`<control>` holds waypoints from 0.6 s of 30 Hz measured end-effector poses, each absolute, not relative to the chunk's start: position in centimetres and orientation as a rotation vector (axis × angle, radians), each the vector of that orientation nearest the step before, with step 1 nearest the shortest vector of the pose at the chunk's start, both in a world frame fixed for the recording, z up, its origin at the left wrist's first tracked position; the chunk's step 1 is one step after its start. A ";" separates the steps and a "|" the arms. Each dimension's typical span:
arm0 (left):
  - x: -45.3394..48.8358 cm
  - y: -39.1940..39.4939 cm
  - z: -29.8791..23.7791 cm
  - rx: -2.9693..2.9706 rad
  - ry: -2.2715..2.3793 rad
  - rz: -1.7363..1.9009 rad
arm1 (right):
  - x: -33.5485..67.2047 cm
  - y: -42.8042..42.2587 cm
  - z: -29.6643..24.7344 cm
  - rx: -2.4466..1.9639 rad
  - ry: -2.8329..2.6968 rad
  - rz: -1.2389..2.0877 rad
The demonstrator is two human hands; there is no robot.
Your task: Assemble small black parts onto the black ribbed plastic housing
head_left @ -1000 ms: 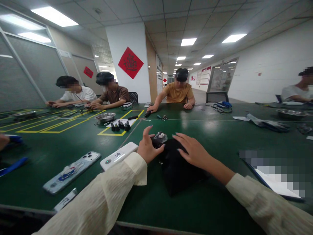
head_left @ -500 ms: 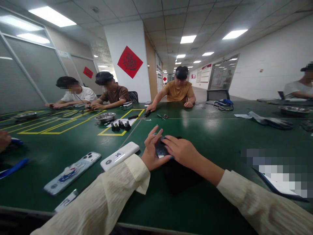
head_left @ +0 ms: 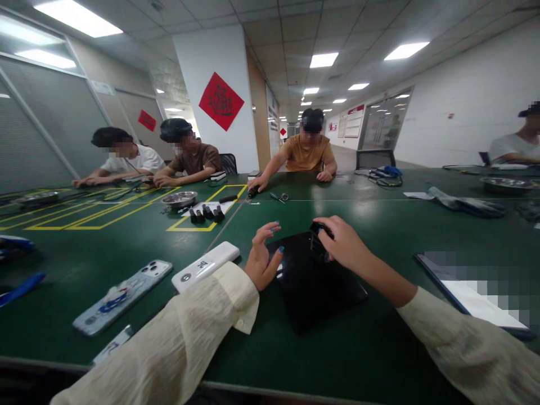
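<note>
A glossy black square sheet (head_left: 314, 295) lies on the green table (head_left: 236, 360) in front of me. My right hand (head_left: 348, 246) grips a small black object with slots or ribs (head_left: 317, 243) at the sheet's far right part. The fingers cover much of that object, so its kind is unclear. Beside the sheet's left edge, my left hand (head_left: 262, 256) holds nothing, its thumb and fingers apart. Just left of it sits a white power bank (head_left: 206, 265) with a number label.
A phone in a clear case (head_left: 122, 295) lies at left, a tablet (head_left: 472, 298) at right. Farther off are black cylindrical parts (head_left: 206, 214), a metal bowl (head_left: 179, 199) and a grey glove-like item (head_left: 459, 202). Across the table a person (head_left: 310, 152) reaches toward a black tool.
My right hand has moved right, away from my left hand, with the black object in it. More of the black sheet shows. My left hand stays in about the same place.
</note>
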State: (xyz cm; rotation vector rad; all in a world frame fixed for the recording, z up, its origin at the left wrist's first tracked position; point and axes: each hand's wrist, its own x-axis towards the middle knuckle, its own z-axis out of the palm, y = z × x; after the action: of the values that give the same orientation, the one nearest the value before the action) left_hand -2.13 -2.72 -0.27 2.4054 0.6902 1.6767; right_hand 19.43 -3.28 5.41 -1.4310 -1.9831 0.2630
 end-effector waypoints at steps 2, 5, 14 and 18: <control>-2.0 -2.9 -0.2 2.424 0.666 1.675 | 18.8 -3.6 5.3 -1.433 -2.015 0.092; -1.9 -3.0 -0.1 2.439 0.665 1.688 | 18.0 -4.2 5.4 -1.490 -2.046 -0.098; -1.7 -3.1 0.2 2.448 0.680 1.629 | 17.0 -3.6 5.0 -1.411 -2.240 -0.117; -1.7 -3.2 0.4 2.473 0.712 1.618 | 17.3 -3.4 4.7 -1.381 -2.278 0.072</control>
State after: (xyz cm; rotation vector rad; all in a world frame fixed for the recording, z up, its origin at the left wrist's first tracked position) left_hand -1.69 -3.24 0.43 2.4734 0.7121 1.6175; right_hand 17.29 -3.37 4.66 -1.3807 -2.2776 0.0717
